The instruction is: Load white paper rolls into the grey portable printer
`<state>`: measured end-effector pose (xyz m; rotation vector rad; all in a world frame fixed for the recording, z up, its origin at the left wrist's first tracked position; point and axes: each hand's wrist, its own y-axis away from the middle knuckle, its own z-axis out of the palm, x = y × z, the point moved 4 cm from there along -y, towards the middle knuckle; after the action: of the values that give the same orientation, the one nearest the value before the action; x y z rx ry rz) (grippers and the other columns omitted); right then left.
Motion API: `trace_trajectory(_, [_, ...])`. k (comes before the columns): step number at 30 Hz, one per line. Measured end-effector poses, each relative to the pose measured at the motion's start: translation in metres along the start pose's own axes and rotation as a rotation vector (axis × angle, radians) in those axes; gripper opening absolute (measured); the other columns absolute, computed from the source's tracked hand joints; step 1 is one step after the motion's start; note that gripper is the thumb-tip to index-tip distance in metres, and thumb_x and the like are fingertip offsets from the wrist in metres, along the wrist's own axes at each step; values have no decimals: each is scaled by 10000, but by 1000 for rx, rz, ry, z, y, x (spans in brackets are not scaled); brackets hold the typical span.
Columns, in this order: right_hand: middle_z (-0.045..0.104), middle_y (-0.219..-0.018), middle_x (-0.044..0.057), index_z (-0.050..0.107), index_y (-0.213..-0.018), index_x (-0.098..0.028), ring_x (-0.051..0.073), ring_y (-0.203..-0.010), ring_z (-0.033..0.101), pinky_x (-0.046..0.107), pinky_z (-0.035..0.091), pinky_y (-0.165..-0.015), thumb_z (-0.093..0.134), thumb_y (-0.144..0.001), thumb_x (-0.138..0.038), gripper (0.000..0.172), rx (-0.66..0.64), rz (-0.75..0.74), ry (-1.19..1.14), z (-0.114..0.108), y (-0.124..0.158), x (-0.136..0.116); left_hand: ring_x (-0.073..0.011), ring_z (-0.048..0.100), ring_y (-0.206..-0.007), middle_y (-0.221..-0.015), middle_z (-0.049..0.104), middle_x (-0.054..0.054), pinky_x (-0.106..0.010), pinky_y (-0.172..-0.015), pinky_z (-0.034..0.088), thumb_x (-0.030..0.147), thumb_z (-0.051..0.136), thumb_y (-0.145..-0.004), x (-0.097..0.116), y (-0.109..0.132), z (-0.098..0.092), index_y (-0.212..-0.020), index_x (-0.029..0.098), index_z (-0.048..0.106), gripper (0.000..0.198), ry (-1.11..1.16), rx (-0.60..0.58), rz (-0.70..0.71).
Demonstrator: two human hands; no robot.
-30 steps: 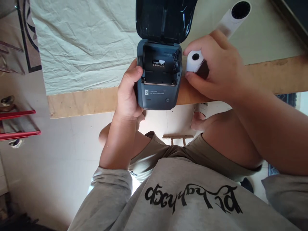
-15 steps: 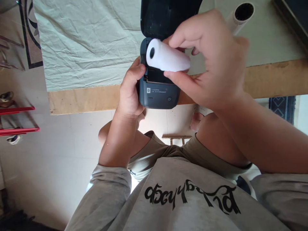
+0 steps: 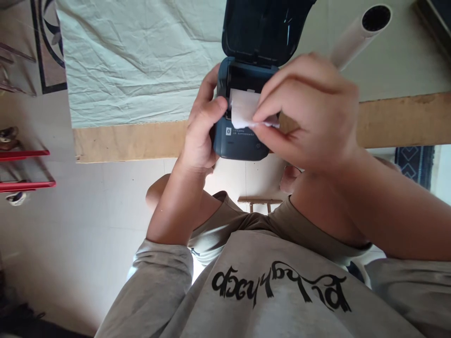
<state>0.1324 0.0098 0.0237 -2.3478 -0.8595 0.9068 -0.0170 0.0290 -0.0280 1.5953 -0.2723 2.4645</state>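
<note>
A small dark blue-grey label printer (image 3: 241, 145) with its black lid (image 3: 259, 30) raised is held at the table's front edge. My left hand (image 3: 204, 124) grips its left side, thumb on the rim of the paper bay. White paper (image 3: 243, 105) lies across the bay, its loose edge over the printer's front lip. My right hand (image 3: 310, 110) pinches that edge between thumb and fingers, hiding the bay's right side. How much of the roll sits inside cannot be made out.
The table's wooden edge (image 3: 141, 143) borders a wrinkled pale green cloth (image 3: 141, 61). A white tube with a dark end (image 3: 366, 33) lies behind my right hand, and a dark flat object (image 3: 437, 23) is at the far right. Red bars (image 3: 28, 185) show at left.
The paper roll has gone from above the printer down into its bay. My right hand has shifted from the roll to the paper's loose edge. The printer sits slightly further right.
</note>
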Motion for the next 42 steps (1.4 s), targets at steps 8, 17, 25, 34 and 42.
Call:
trace_trajectory(8, [631,-997,1,586,-970,-225,95,-895,585,290,492,-813,543,-826,-366,206,121,35,-125,-17,6,13,-259,608,-1177,-1241,609,28,-371,-946,507,287,704,-682,2,2,3,-1245,334,495,602,-38,-76,27])
trace_trajectory(17, [593,-1087,-28,578,-1078,-225,101,-1073,607,288,472,-994,421,-861,-310,281,305,285,-446,-19,-1,34,-256,631,-1056,-1171,632,12,-381,-870,541,370,750,-585,-2,-3,-2,-1185,362,548,633,-70,-47,23])
trace_trajectory(25, [521,-1301,8,417,-1268,-240,97,-1144,549,282,502,-1002,565,-809,-434,520,-199,384,-435,9,3,31,-192,661,-831,-1018,659,-9,-338,-774,521,416,667,-748,8,9,12,-1201,316,539,481,-67,28,-7])
trace_trajectory(34, [511,-1290,30,396,-1308,-212,118,-1110,546,299,518,-978,570,-797,-520,621,-256,384,-437,15,1,33,-161,556,-638,-753,612,-26,-285,-549,383,389,685,-785,16,10,17,-865,248,673,163,-64,143,-101])
trace_trajectory(42, [536,-1287,17,389,-1322,-212,117,-1115,553,323,492,-999,543,-816,-520,612,-255,388,-398,17,1,36,-253,634,-682,-782,675,-51,-353,-561,424,444,570,-787,7,5,7,-898,274,687,234,-85,104,-46])
